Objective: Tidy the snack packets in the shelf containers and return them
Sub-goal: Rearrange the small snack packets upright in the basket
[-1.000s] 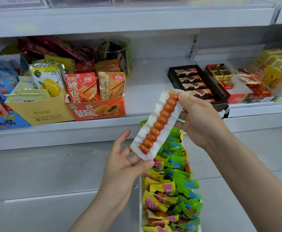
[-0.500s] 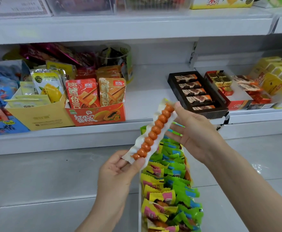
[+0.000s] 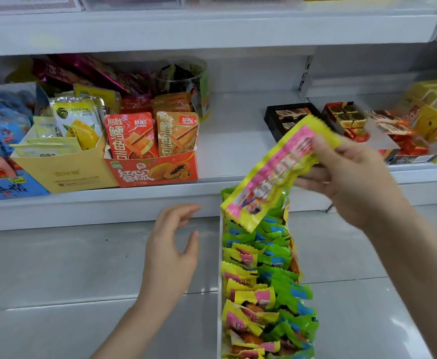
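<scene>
One long yellow-and-pink snack packet [image 3: 277, 172] sat right of the frame's centre, tilted from lower left to upper right, its printed face toward the camera. The right hand [image 3: 352, 177] pinched its upper end, fingers curled over the front edge. The packet's lower end hung just above the far end of one narrow white container [image 3: 219, 255], which ran down the lower middle of the frame. That container was packed with two rows of packets [image 3: 264, 294], yellow-and-pink on the left and green-and-blue on the right; they overlapped too tightly to count.

The left hand [image 3: 173, 252] hovered left of the container, fingers spread and loosely bent, holding nothing and touching nothing.

On the white shelf [image 3: 238, 141] behind, in the left half of the frame, stood one red-orange carton [image 3: 155, 172] with two upright orange pouches at its front, and just beside it one yellow carton [image 3: 64, 174] of mango pouches. One black tray of chocolates [image 3: 284, 120] lay at the upper right, partly hidden by the held packet.
</scene>
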